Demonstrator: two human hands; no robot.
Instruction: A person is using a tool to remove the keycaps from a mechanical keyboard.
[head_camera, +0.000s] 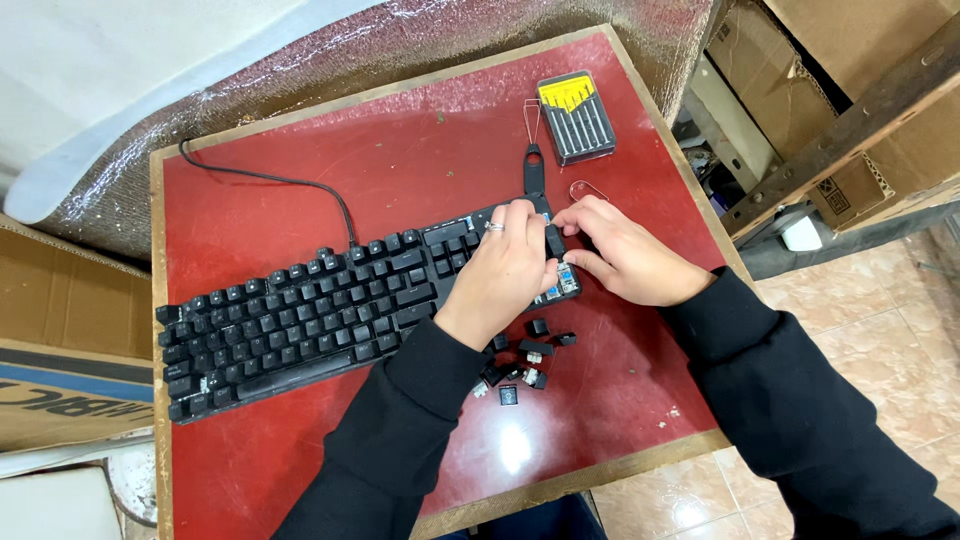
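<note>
The black keyboard (300, 315) lies slanted across the red worktop (420, 170), its cable (270, 180) running toward the far left corner. Both hands work at the right end of the keyboard, where some keycaps are off and the bare base shows.

The left hand (505, 270) rests on top of the keys, with a ring on 1 finger. Its fingers are bent and its grip pinches a black keycap (553, 242) at the right edge of the keyboard. The right hand (625, 255) lies just beside it, touching the same end of the keyboard. Its fingers are curled toward the left hand, but it cannot be told whether its grip is pressed together or holds something, because the fingertips are hidden.

Several loose keycaps (525, 360) lie on the worktop in front of the keyboard, near the left sleeve. Behind the hands lies a keycap puller (533, 150) with a black handle and wire loops. Just beside it is a small screwdriver set (577, 117) in a clear case. A thin wire ring (585, 186) lies near the right hand.
</note>
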